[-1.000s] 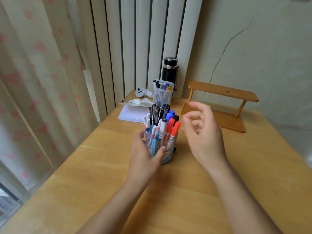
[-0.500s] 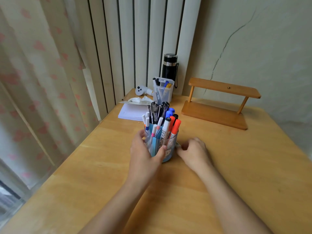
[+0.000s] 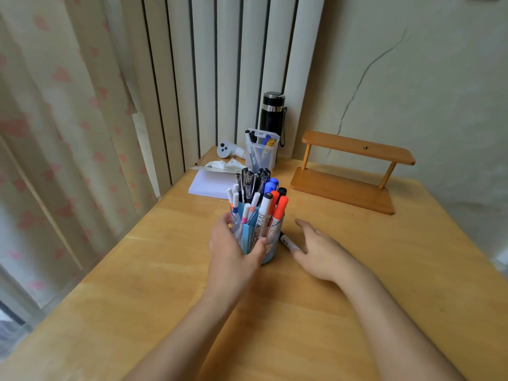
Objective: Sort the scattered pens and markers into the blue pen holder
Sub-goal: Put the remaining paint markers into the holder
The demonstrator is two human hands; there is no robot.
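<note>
The blue pen holder (image 3: 270,251) stands near the middle of the wooden table, packed with several pens and markers (image 3: 258,196) with black, blue, red and white caps. My left hand (image 3: 233,248) is wrapped around its left side. A white marker (image 3: 287,241) with a black cap lies flat on the table just right of the holder. My right hand (image 3: 320,247) rests low over the table with its fingers spread, fingertips touching that marker's near end; it is not gripped.
A wooden shelf stand (image 3: 349,171) sits at the back right. At the back stand a clear box of pens (image 3: 261,154), a black flask (image 3: 272,112), a white controller (image 3: 228,150), a notepad (image 3: 210,184) and crumpled tissue (image 3: 224,165). Curtains hang at the left.
My right hand dropped from above the holder to the table beside it, then spread its fingers at the white marker lying there. My left hand stayed on the holder.
</note>
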